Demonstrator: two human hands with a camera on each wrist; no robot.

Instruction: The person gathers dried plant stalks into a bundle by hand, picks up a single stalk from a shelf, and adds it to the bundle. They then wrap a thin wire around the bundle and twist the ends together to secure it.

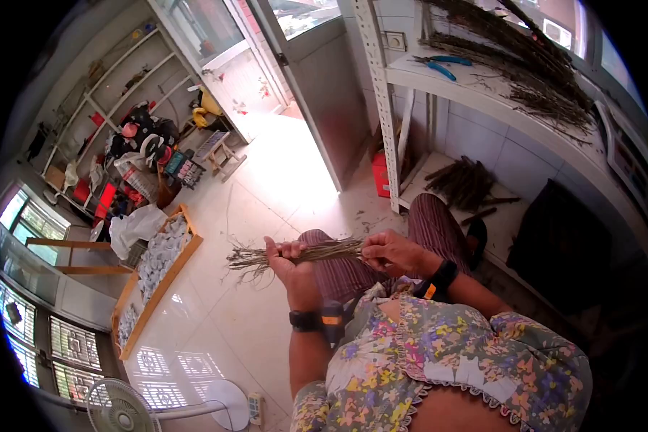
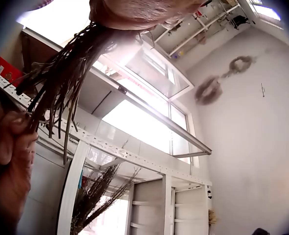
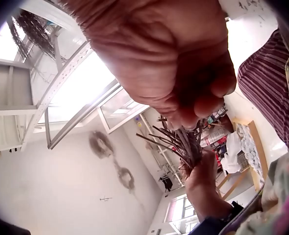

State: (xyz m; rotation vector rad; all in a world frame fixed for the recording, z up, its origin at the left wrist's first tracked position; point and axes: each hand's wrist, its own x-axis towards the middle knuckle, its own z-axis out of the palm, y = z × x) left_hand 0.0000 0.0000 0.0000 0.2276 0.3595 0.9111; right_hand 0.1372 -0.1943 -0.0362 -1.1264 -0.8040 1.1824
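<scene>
A bundle of thin dry twigs (image 1: 329,250) lies across above the person's knees in the head view. The left hand (image 1: 287,261) grips it toward its bushy end, thumb up, with twig tips fanning out beyond the fist. At the other end the right hand (image 1: 394,253) pinches the twig ends between thumb and curled fingers. In the left wrist view loose twig ends (image 2: 61,81) spread from the left hand (image 2: 139,12) toward the right hand (image 2: 9,161). The right wrist view shows the right hand's curled fingers (image 3: 208,105) over the twigs (image 3: 183,144), partly hiding them.
Blue-handled pliers (image 1: 443,65) and long brown branches (image 1: 504,50) lie on the white shelf at upper right. Dark sticks (image 1: 462,183) are piled on the lower shelf. A wooden-framed tray (image 1: 151,299) of grey pieces and a white fan (image 1: 122,407) stand at left.
</scene>
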